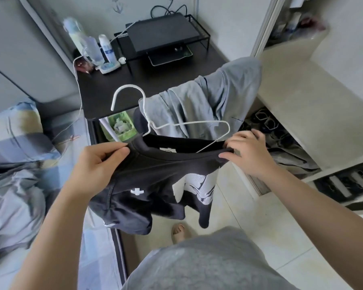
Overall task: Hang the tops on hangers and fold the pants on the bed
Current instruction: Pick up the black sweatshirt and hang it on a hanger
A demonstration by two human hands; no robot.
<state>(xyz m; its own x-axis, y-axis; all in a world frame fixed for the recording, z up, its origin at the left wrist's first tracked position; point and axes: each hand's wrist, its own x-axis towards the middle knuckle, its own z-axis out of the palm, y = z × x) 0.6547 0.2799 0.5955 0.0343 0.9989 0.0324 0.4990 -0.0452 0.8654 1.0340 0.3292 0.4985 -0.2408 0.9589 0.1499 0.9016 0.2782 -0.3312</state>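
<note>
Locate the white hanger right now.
Head view, centre: white hanger partly inside the collar of the black top, between left hand and right hand, in front of the grey garment.

The top (155,174) is showing black, with a small white cross and a larger white graphic printed on it. The hanger (189,124) is gleaming white. The draped garment (208,97) is looking pale grey, the desk (113,86) black, and the bedding (19,132) is showing blue, grey and yellow blocks.
</note>
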